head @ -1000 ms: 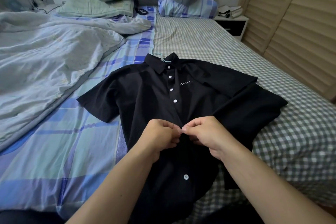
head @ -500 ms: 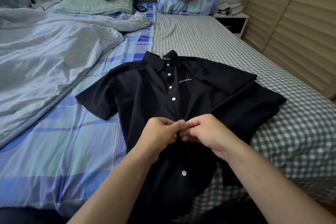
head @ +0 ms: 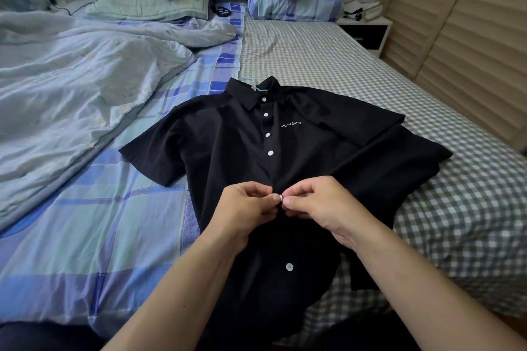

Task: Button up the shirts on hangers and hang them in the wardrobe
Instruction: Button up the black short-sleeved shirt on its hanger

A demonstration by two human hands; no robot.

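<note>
A: Black short-sleeved cotton shirt (head: 228,157) lies flat on the bed (head: 313,48), hanger inside. Hands?

B: Left hand (head: 245,208) and right hand (head: 319,202) pinch its placket around a small white button (head: 280,197), likely to seat it. Crumpled pale quilt (head: 71,88) lies left, well apart; nothing obstructs.

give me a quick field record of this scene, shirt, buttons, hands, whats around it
garment: black shirt lying flat on the bed, front up
hanger: pale hook showing at the collar
buttons visible above the hands: four white
button in work: fifth button, pinched between both hands
left hand: pinching the placket at that button
right hand: pinching the placket from the other side
lowest button: below the hands
beside shirt: rumpled duvet
</note>
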